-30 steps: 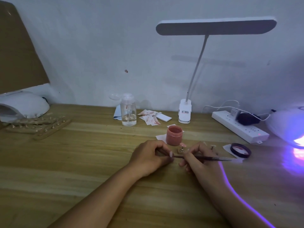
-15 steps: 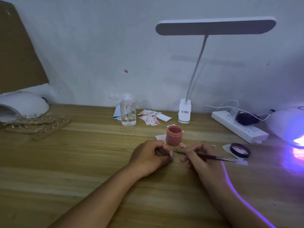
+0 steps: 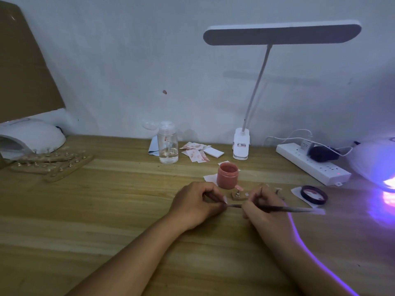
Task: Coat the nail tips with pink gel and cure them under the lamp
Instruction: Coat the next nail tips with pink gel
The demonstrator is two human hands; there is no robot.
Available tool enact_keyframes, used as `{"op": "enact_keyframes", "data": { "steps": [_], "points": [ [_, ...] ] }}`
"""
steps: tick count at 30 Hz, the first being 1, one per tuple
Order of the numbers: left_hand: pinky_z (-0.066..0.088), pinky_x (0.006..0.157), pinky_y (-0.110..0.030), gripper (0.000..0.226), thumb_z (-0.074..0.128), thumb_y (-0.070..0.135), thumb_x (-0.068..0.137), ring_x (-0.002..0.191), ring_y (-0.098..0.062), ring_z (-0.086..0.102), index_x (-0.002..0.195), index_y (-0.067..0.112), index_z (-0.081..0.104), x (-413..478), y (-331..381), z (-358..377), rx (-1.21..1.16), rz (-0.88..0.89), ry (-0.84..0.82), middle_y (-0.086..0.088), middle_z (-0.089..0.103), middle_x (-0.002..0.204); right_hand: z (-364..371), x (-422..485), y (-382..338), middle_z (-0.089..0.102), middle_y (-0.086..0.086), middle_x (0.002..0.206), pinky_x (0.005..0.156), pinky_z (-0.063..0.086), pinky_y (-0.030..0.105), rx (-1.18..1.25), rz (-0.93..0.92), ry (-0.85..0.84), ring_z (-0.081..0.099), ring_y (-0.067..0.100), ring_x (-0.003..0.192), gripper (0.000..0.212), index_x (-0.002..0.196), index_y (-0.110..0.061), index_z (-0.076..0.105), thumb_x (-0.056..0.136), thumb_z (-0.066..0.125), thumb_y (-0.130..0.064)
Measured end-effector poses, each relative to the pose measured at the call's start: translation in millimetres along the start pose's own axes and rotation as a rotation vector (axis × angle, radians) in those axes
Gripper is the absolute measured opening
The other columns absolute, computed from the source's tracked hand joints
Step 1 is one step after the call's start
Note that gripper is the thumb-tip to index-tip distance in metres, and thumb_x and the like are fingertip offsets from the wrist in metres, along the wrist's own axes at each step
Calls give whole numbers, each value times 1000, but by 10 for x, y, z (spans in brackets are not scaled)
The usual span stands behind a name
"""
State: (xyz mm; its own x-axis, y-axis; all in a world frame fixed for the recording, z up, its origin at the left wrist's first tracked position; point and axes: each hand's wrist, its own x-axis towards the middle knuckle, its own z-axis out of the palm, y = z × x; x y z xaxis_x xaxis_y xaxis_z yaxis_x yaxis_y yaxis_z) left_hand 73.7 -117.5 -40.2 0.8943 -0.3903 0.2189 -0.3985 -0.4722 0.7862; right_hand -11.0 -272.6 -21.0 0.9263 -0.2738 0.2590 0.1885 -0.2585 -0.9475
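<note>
Pink gel jar [image 3: 227,175] stands open on the wooden worktop [image 3: 106,199], and everything else is placed from it. Just in front of the jar, a small wooden stand [image 3: 236,197] carries 1 metal peg with a pink nail tip [image 3: 237,186] on top. In front of the jar and to its left, the left hand [image 3: 194,205] lies curled, thumb against forefinger; I cannot tell what its grip pinches, if anything. In front and to the right, the right hand [image 3: 264,207] pinches a thin brush [image 3: 297,209] in its grip, the brush tip reaching the left thumb. Right of the jar lie a black lid [image 3: 314,195], a white power strip [image 3: 312,166] and a curing lamp [image 3: 376,161] glowing violet. Behind the jar stands a white desk lamp [image 3: 241,146]
</note>
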Motion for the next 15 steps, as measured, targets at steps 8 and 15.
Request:
{"op": "enact_keyframes", "data": {
  "steps": [8, 15],
  "points": [
    [34, 57, -20, 15, 80, 33, 75, 54, 11, 50, 74, 45, 71, -3, -15, 3, 7, -14, 12, 24, 72, 79, 8, 11, -25, 58, 2, 63, 58, 38, 4, 4, -1, 4, 53, -16, 62, 12, 77, 8, 51, 83, 61, 9],
    [34, 59, -22, 16, 80, 33, 74, 54, 11, 50, 72, 46, 70, 0, -13, 8, 12, -10, 19, 23, 72, 79, 24, 8, -28, 58, 3, 61, 54, 37, 6, -5, -1, 26, 48, -5, 54, 12, 77, 6, 52, 82, 63, 6]
  ]
}}
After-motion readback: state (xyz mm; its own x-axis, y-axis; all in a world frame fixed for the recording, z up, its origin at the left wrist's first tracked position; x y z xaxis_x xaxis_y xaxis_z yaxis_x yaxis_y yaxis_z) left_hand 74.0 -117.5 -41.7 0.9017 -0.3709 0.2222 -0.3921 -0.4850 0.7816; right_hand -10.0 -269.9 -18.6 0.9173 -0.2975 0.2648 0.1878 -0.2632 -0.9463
